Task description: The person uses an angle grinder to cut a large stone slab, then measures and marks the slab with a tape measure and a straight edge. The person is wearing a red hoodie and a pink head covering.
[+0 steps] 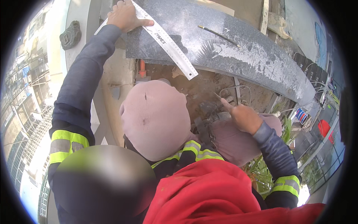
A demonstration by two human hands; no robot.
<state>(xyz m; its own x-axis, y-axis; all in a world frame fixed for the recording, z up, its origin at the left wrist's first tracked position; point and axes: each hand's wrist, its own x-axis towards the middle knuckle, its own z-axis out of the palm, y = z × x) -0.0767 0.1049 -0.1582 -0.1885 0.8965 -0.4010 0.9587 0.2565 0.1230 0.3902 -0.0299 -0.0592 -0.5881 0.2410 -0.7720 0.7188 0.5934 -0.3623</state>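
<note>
My left hand [125, 16] grips a silver metal ruler [164, 41] marked with fine graduations, its thumb pressed on the face. Another narrow metal strip shows past the wrist, so this may be a carpenter's square; the hand hides the join. The ruler lies across a grey, scuffed metal sheet [257, 59], and its holed end juts past the near edge. Over my right knee, my right hand [244, 117] is closed around a slim pointed tool, its tip aimed up and left; the fingers hide most of it. A black pencil [218, 35] rests on the sheet.
A dark tape measure [71, 35] sits on the ledge at left. Below the sheet, an orange pipe stub [142, 69] rises beside bare soil. Loose wires [326, 89] and a red object [325, 130] are at right. Green plants [257, 171] grow beside my right leg.
</note>
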